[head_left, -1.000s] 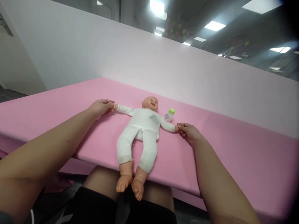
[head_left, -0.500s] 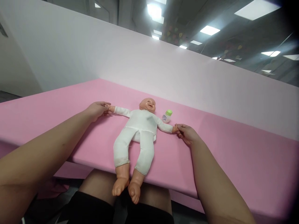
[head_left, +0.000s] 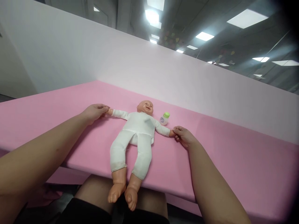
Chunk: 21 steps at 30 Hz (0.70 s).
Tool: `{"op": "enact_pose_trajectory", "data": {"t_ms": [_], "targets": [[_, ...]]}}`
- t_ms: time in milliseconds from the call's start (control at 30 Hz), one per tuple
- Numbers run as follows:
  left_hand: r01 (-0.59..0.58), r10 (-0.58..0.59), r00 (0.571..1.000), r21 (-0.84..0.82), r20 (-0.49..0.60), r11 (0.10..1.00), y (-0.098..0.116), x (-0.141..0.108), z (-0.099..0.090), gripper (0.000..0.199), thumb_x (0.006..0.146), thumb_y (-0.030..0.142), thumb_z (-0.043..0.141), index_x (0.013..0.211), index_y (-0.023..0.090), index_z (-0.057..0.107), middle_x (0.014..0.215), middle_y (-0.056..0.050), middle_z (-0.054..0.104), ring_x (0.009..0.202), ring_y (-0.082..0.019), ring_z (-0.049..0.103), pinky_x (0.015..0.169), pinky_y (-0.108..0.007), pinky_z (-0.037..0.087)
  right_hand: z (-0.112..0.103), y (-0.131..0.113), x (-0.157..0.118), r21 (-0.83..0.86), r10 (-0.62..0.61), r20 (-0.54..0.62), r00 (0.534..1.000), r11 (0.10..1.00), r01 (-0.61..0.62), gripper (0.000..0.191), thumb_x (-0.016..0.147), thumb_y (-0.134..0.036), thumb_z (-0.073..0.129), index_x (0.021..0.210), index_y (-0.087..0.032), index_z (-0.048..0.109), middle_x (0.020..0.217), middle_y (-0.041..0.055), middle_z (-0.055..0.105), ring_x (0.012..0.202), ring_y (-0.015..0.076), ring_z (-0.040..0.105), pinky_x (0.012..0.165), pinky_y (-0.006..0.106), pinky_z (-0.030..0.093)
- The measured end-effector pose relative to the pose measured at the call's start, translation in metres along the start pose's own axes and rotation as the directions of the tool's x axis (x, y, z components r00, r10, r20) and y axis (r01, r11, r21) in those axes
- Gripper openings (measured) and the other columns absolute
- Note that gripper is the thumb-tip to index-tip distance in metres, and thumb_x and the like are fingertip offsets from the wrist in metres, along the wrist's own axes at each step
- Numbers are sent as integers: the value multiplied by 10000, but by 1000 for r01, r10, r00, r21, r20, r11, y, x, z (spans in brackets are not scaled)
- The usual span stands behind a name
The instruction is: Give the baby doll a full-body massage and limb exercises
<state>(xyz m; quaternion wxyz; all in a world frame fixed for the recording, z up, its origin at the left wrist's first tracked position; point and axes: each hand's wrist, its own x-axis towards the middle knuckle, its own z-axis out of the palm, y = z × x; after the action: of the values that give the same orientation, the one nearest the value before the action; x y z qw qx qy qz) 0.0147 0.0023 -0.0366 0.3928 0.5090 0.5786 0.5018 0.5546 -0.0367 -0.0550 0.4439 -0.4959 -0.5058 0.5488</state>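
A baby doll point(head_left: 137, 124) with a white cloth body lies face up on the pink table, its arms stretched out to both sides and its bare feet hanging over the near edge. My left hand point(head_left: 95, 112) is closed around the doll's hand on the left side. On the right, my right hand point(head_left: 183, 135) pinches the doll's other hand between thumb and fingers. A small clear bottle point(head_left: 164, 119) with a green cap and a printed label stands beside the doll's right-hand arm, touched by neither hand.
The pink tabletop point(head_left: 224, 161) runs wide to both sides, with its near edge just above my knees. Behind it rises a white partition point(head_left: 177, 77), and above that hang dark panes with bright ceiling lights reflected or seen beyond.
The view has shifted slightly, so the scene sits a little lower and further left. Both hands still hold the doll's hands, its arms spread as before.
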Motion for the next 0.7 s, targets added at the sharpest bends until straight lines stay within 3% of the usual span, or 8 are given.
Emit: {"op": "enact_pose_trajectory", "data": {"t_ms": [133, 267, 700], "targets": [[16, -16, 1000, -8, -6, 1000, -1, 2, -1, 511, 672, 521, 851, 1053, 187, 784, 805, -100, 752, 628, -226, 680, 551, -307, 520, 2, 0, 1, 31, -10, -4, 1000, 999, 10, 362, 787, -437, 879, 786, -176, 627, 725, 12, 599, 599, 114, 479, 549, 254, 402], [37, -37, 999, -14, -5, 999, 3, -1, 1, 468, 658, 431, 844, 1048, 181, 782, 788, -103, 750, 651, -250, 700, 542, -305, 509, 4, -1, 0, 51, -14, -8, 1000, 999, 15, 351, 772, -425, 889, 805, -162, 660, 772, 41, 641, 619, 120, 511, 575, 261, 447], [-7, 7, 1000, 15, 20, 1000, 3, -2, 6, 421, 622, 340, 857, 999, 167, 785, 728, -94, 708, 611, -197, 612, 569, -304, 470, -6, 7, 10, 49, 10, -59, 998, 999, -7, 303, 754, -343, 910, 898, -155, 720, 782, 60, 678, 602, 128, 563, 547, 240, 507]]}}
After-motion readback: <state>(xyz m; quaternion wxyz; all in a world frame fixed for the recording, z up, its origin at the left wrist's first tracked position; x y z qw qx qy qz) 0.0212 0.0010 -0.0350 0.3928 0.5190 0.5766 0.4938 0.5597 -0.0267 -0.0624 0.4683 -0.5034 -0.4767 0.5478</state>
